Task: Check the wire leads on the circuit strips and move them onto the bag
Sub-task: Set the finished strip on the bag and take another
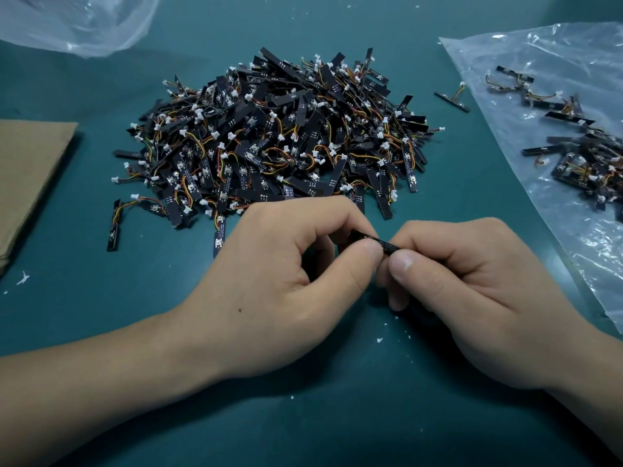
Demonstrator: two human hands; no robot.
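Nearest the camera, two bare forearms are being rested on the green tabletop, and the left hand and right hand are being held close together at centre. One black circuit strip is being pinched between them. The fingers of each hand are being curled round one end with a thumb pressed on top, so only a short middle stretch is being shown. Its wire leads are being hidden by the hands.

The strip is being judged light, thin and fairly stiff, with soft leads that are easily strained at the joints. Hold is best being taken on the board's edges, not on the wires.

Just beyond the hands, a large pile of strips with orange, yellow and red leads is being carried by the tabletop. To the right, a smaller group of strips is being held on the clear bag, and a lone strip is lying between pile and bag. Brown cardboard is lying at the left, and another plastic bag at the far left.
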